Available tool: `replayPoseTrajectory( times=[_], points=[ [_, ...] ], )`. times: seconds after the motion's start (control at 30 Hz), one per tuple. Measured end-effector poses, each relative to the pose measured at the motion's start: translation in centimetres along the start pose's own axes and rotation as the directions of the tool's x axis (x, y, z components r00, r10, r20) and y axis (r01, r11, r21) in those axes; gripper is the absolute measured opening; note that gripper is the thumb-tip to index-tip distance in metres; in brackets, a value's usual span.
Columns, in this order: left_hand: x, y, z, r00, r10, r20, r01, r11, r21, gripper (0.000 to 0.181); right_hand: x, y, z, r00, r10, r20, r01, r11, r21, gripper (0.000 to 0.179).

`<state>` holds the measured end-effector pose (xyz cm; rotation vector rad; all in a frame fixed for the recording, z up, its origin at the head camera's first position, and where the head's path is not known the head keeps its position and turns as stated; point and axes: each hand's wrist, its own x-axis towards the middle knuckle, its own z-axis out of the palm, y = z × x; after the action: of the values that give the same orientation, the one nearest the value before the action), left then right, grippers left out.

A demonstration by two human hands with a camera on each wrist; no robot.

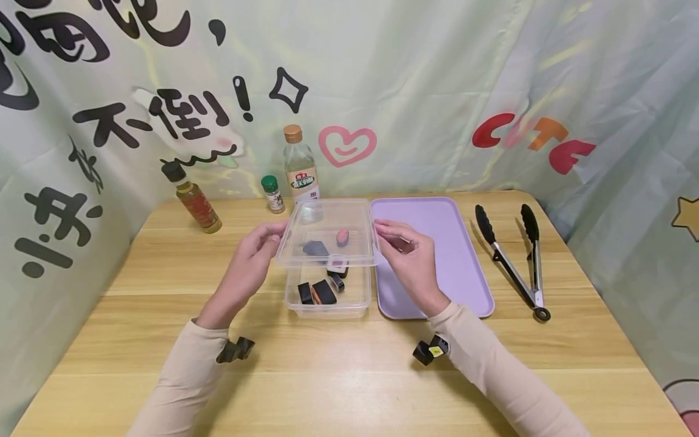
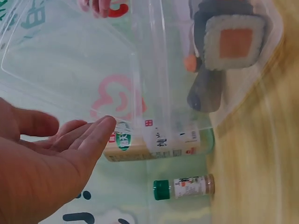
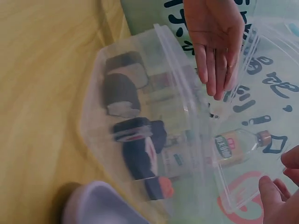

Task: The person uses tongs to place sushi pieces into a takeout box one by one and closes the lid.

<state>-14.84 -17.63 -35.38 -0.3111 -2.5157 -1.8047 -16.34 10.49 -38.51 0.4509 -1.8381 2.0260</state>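
Observation:
A clear plastic lid (image 1: pixel 327 213) is tilted above a clear plastic container (image 1: pixel 327 312). Inside the container lie several sushi pieces, among them a black-wrapped roll (image 1: pixel 324 292) and a small pink-topped piece (image 1: pixel 342 237) seen through the lid. My left hand (image 1: pixel 248 261) touches the lid's left edge with fairly straight fingers, its thumb standing apart in the left wrist view. At the opposite edge, my right hand (image 1: pixel 409 261) pinches the lid between thumb and bent fingers. A roll with an orange square centre (image 2: pixel 236 43) shows through the container wall.
Right of the container lies a purple tray (image 1: pixel 437 261), with black-handled metal tongs (image 1: pixel 532 291) beyond it. Behind stand a clear bottle with an orange cap (image 1: pixel 300 164) and a green-capped shaker (image 1: pixel 273 195). A dark-capped oil bottle (image 1: pixel 199 206) is at the back left.

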Motion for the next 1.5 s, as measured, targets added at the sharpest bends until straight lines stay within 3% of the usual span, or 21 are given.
replayPoseTrajectory(
  times=[0.17, 0.37, 0.53, 0.73, 0.9, 1.07, 1.23, 1.5],
  points=[
    [-0.3, -0.1, 0.1, 0.998, -0.064, 0.026, 0.066, 0.995, -0.08, 0.048, -0.7, 0.2, 0.0, 0.999, 0.045, -0.002, -0.045, 0.999, -0.03, 0.022],
    [-0.7, -0.3, 0.4, 0.997, -0.069, 0.013, 0.07, 0.997, -0.032, 0.053, -1.3, 0.3, 0.1, 0.994, 0.109, 0.006, -0.109, 0.994, 0.015, 0.019],
    [-0.9, -0.7, 0.7, 0.997, -0.068, 0.034, 0.068, 0.998, -0.015, 0.052, -1.6, 0.6, 0.3, 0.993, 0.118, 0.015, -0.118, 0.993, -0.005, 0.019],
    [-1.2, -1.1, 1.0, 0.996, -0.033, 0.087, 0.024, 0.994, 0.105, 0.054, -2.1, 0.6, 0.4, 0.989, 0.136, 0.064, -0.136, 0.991, -0.012, 0.031],
    [-1.3, -1.6, 1.1, 0.991, -0.051, 0.126, 0.021, 0.973, 0.23, 0.055, -2.5, 0.4, 0.5, 0.979, 0.173, 0.108, -0.168, 0.985, -0.049, 0.041],
    [-1.5, -2.0, 1.4, 0.987, -0.068, 0.144, 0.02, 0.951, 0.307, 0.057, -3.0, 0.3, 0.6, 0.957, 0.251, 0.148, -0.242, 0.968, -0.07, 0.05],
    [-1.7, -2.4, 1.6, 0.984, -0.085, 0.154, 0.024, 0.933, 0.359, 0.059, -3.5, 0.6, 0.5, 0.932, 0.314, 0.179, -0.303, 0.949, -0.087, 0.055],
    [-1.8, -2.9, 1.9, 0.977, -0.121, 0.176, 0.042, 0.918, 0.394, 0.062, -4.0, 1.4, 0.3, 0.918, 0.341, 0.202, -0.317, 0.938, -0.142, 0.055]
  ],
)
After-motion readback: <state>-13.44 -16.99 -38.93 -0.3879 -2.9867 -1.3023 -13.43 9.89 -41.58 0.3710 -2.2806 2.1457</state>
